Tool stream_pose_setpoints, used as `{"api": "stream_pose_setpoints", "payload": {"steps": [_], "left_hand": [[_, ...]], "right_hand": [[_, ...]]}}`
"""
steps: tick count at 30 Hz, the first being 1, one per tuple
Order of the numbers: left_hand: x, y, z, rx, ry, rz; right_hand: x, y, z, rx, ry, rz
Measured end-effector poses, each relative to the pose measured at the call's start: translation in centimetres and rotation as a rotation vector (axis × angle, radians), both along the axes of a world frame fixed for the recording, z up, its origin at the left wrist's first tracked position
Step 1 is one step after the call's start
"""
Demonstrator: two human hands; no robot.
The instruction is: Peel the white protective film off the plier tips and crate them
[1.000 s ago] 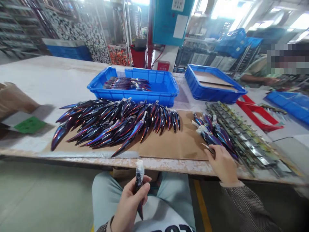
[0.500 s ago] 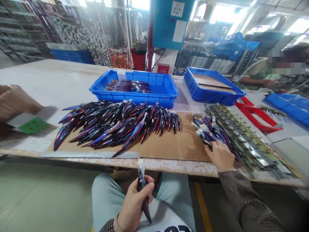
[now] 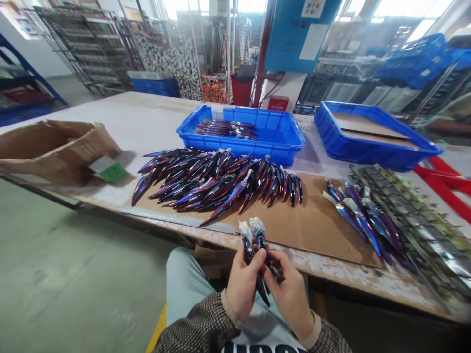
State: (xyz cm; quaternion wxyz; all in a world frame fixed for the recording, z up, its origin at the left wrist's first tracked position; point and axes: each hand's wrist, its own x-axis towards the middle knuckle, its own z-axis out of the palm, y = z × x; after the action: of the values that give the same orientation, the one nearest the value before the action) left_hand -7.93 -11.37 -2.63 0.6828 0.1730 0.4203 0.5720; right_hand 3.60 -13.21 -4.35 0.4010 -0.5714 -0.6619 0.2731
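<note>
My left hand (image 3: 240,284) is closed around a glossy dark, tapered horn-shaped piece (image 3: 248,251) with a white wrapped end pointing up. A second such piece (image 3: 260,241) stands close beside it, and my right hand (image 3: 290,290) grips it with thumb and fingers. Both hands meet above my lap, in front of the table edge; fingers partly hide both pieces. Behind them on the table lies a large pile of similar purple-blue pieces (image 3: 206,184). A smaller group of pieces (image 3: 362,213) lies to the right, white ends pointing away from me.
A blue bin (image 3: 239,145) behind the pile holds several pieces in rows. Another blue bin (image 3: 371,149) with boards stands at the right rear. Metal racks (image 3: 415,220) lie at right beside red frames (image 3: 447,181). An open cardboard box (image 3: 73,159) sits at left. Brown cardboard (image 3: 312,220) covers the table front.
My right hand has come from the right-hand group to my left hand, bringing a second piece beside the first. The view has turned left.
</note>
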Motion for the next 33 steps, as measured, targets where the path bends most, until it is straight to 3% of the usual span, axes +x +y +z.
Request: {"api": "stream_pose_setpoints", "payload": {"steps": [5, 8, 12, 15, 20, 26, 33], "left_hand": [[-2.2, -0.9, 0.6, -0.052, -0.01, -0.057], [-3.6, -1.4, 1.1, -0.116, -0.022, -0.079], [-4.7, -2.1, 1.3, -0.075, 0.002, -0.122], [-5.1, -2.7, 1.5, -0.019, 0.034, -0.142], [-5.5, -3.4, 1.4, 0.024, 0.068, -0.144], [-5.7, -3.7, 1.2, 0.046, 0.202, -0.142], [-5.8, -3.7, 2.5, 0.045, 0.329, -0.135]], "right_hand": [[0.8, -0.8, 1.3, -0.296, 0.346, 0.183], [1.8, -0.9, 2.4, -0.511, 0.537, 0.156], [2.0, -1.0, 3.1, -0.739, 0.579, 0.248], [1.7, -1.4, 3.5, -0.741, 0.496, 0.373], [1.3, -1.8, 4.1, -0.697, 0.419, 0.452], [0.8, -1.9, 3.4, -0.735, 0.429, 0.443], [0.6, -2.2, 3.6, -0.761, 0.423, 0.446]]}}
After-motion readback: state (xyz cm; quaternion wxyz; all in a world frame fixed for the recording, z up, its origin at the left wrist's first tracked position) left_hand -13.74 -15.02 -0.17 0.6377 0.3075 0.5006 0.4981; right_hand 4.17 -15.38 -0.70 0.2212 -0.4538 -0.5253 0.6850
